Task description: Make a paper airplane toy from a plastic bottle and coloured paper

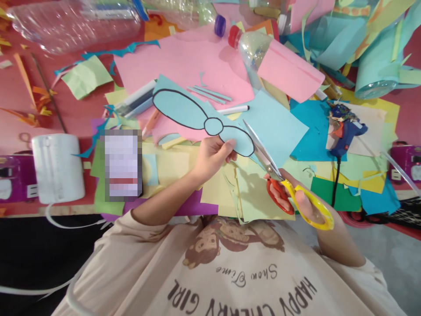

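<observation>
My left hand pinches a light blue paper cut-out with a black drawn outline, shaped like two long lobes joined by a small oval. It holds the sheet up over the table by its lower edge. My right hand grips scissors with red and yellow handles. Their blades are parted and point up-left, meeting the right end of the blue shape.
Coloured paper sheets and scraps cover the red table. Clear plastic bottles lie along the far edge. A blue glue gun rests at right, a white roll at left, and a white marker lies behind the cut-out.
</observation>
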The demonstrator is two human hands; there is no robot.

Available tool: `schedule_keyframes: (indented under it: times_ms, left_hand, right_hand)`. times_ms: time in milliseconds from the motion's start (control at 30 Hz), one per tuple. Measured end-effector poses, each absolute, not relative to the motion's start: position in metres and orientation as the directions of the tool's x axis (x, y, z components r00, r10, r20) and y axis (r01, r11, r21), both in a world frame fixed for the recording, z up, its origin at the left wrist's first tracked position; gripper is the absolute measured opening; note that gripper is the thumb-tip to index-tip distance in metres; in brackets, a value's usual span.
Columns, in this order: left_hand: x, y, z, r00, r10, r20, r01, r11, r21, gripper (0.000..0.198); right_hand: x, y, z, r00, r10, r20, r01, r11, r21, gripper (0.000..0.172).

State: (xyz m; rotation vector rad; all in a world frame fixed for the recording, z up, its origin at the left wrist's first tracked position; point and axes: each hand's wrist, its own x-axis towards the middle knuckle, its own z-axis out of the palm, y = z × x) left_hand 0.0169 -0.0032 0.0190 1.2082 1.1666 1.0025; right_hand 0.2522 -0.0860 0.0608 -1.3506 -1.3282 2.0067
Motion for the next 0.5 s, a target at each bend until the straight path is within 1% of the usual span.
schedule_keyframes:
  times_ms: [100, 233, 500]
  left_hand:
    - [0.017, -0.003, 0.018, 0.150, 0.981, -0.124, 0.034, 0.120, 0.992, 0.045]
    - [0.017, -0.002, 0.019, 0.154, 0.980, -0.128, 0.044, 0.122, 0.991, 0.042]
    - [0.015, -0.001, 0.018, 0.159, 0.980, -0.123, 0.033, 0.119, 0.992, 0.039]
  right_hand:
    - [0.251, -0.087, 0.054, -0.507, 0.716, -0.480, 0.133, -0.485, -0.864, 0.066]
    - [0.250, -0.089, 0.048, -0.506, 0.732, -0.456, 0.082, -0.486, -0.870, 0.070]
    - [0.250, -0.086, 0.049, -0.519, 0.725, -0.453, 0.101, -0.474, -0.875, 0.074]
